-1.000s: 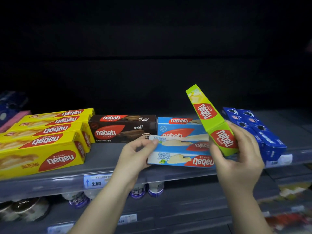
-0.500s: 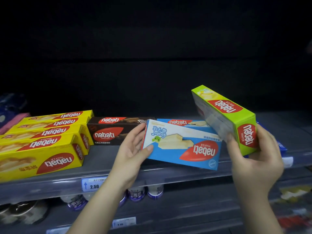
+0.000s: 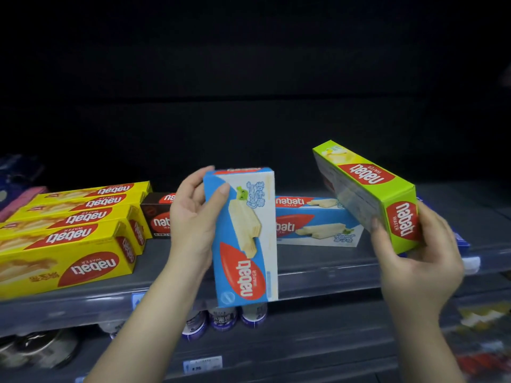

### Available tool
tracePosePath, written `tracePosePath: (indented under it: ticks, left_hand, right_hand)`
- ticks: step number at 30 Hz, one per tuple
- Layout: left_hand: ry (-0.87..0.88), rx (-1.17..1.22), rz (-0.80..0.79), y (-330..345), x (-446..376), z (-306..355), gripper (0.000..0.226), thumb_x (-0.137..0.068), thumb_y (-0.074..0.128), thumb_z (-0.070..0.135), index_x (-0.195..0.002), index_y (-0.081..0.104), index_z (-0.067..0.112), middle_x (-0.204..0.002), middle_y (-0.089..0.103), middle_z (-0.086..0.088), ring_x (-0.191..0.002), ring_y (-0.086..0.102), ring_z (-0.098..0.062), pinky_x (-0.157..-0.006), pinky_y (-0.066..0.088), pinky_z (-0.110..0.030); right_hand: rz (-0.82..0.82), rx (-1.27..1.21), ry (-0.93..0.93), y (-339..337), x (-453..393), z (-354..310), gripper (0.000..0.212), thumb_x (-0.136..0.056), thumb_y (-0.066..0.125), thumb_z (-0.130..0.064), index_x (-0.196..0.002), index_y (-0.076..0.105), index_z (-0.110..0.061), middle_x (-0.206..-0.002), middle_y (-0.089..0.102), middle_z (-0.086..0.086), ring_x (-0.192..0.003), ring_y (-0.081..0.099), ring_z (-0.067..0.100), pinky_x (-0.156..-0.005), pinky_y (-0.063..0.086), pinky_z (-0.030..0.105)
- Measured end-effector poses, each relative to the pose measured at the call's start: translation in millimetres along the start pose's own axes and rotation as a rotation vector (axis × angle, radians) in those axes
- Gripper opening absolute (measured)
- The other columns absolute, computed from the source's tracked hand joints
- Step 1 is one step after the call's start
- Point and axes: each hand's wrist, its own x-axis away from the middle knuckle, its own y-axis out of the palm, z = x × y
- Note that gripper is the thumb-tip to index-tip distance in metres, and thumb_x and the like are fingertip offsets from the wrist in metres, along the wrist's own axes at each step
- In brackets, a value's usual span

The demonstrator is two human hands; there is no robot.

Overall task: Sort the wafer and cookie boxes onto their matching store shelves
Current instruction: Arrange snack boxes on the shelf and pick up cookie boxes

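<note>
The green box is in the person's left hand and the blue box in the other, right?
Not quite. The head view shows the green box in the right hand; the left hand holds the blue box.

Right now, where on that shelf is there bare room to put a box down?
Bare shelf shows in front of the lying blue box, between the yellow boxes and the green box. The left end is crowded with yellow boxes and a brown box.

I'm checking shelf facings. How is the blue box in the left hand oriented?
Upright, lifted off the shelf: the blue box stands on end in the left hand.
</note>
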Motion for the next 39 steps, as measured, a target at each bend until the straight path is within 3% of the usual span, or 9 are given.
tracePosePath:
  ticks: [5,9,14,17,21,25,28,34,39]
  left_hand:
    - [0.141,-0.366,-0.276,14.0,-8.8,27.5,0.050,-0.080,0.067,0.029,-0.129,0.056,0.027,-0.118,0.069,0.010,-0.105,0.067,-0.008,-0.074,0.058,-0.025]
    - [0.194,-0.618,-0.410,21.3,-7.3,30.1,0.054,-0.079,0.067,0.040,-0.131,0.053,0.036,-0.125,0.064,0.014,-0.113,0.061,-0.001,-0.091,0.055,-0.036]
    - [0.312,-0.812,-0.574,35.6,-6.7,37.4,0.053,-0.083,0.070,0.033,-0.134,0.054,0.029,-0.115,0.056,0.030,-0.111,0.055,0.012,-0.089,0.048,-0.013]
    - [0.351,-0.848,-0.614,39.0,-11.0,42.0,0.054,-0.083,0.071,0.033,-0.134,0.054,0.029,-0.115,0.055,0.031,-0.113,0.053,0.012,-0.089,0.043,-0.008]
    - [0.426,-0.933,-0.750,43.0,-19.7,39.9,0.057,-0.081,0.075,0.028,-0.135,0.055,0.025,-0.123,0.062,0.013,-0.116,0.054,0.004,-0.099,0.040,-0.014]
    - [0.305,-1.036,-0.874,43.9,-21.0,5.1,0.055,-0.081,0.074,0.033,-0.134,0.056,0.028,-0.117,0.058,0.014,-0.109,0.053,0.000,-0.098,0.043,-0.028]
    - [0.358,-1.189,-0.845,44.8,-14.3,-21.7,0.052,-0.082,0.068,0.043,-0.132,0.055,0.039,-0.111,0.047,0.020,-0.106,0.047,-0.003,-0.086,0.049,-0.039]
    - [0.450,-1.366,-0.708,21.2,-18.7,-11.5,0.045,-0.076,0.071,0.053,-0.119,0.062,0.045,-0.120,0.060,0.024,-0.116,0.048,-0.002,-0.091,0.046,-0.029]
    - [0.319,-1.225,-0.609,-50.9,-23.9,5.2,0.039,-0.070,0.075,0.049,-0.108,0.067,0.045,-0.112,0.064,0.025,-0.109,0.057,0.001,-0.094,0.050,-0.028]
  right_hand:
    - [-0.019,0.033,-0.017,1.3,-0.3,-1.5,0.051,-0.084,0.065,-0.028,-0.121,0.059,0.006,-0.112,0.060,0.011,-0.105,0.050,-0.016,-0.081,0.042,0.002]
    - [-0.016,0.026,-0.023,1.8,0.1,-1.3,0.049,-0.083,0.066,-0.024,-0.120,0.059,0.007,-0.111,0.059,0.011,-0.104,0.050,-0.016,-0.082,0.042,0.003]
    - [0.002,0.018,-0.017,1.9,0.2,-2.6,0.047,-0.083,0.067,-0.024,-0.118,0.060,0.007,-0.108,0.059,0.009,-0.100,0.051,-0.016,-0.080,0.041,0.002]
    - [0.004,0.024,-0.013,0.9,-1.2,-3.9,0.047,-0.083,0.066,-0.027,-0.116,0.061,0.006,-0.105,0.060,0.009,-0.097,0.051,-0.015,-0.079,0.040,0.001]
    - [0.012,0.019,-0.003,-1.4,-2.1,-3.8,0.047,-0.083,0.065,-0.028,-0.115,0.062,0.005,-0.105,0.061,0.009,-0.098,0.050,-0.011,-0.082,0.040,0.003]
    - [0.010,0.023,-0.012,-2.6,-0.7,-4.4,0.046,-0.083,0.065,-0.026,-0.115,0.061,0.007,-0.105,0.061,0.011,-0.099,0.050,-0.014,-0.083,0.039,0.002]
    - [0.011,0.038,-0.029,-1.9,0.4,-4.7,0.045,-0.083,0.065,-0.023,-0.115,0.061,0.008,-0.104,0.060,0.010,-0.101,0.048,-0.017,-0.083,0.038,0.001]
    - [-0.003,0.054,-0.039,-3.9,-1.6,-3.1,0.045,-0.083,0.066,-0.025,-0.115,0.061,0.006,-0.104,0.059,0.008,-0.100,0.049,-0.016,-0.081,0.039,0.001]
    - [0.000,0.059,-0.035,-4.6,-1.9,-0.2,0.047,-0.083,0.065,-0.029,-0.116,0.061,0.004,-0.105,0.060,0.007,-0.098,0.050,-0.014,-0.081,0.040,0.003]
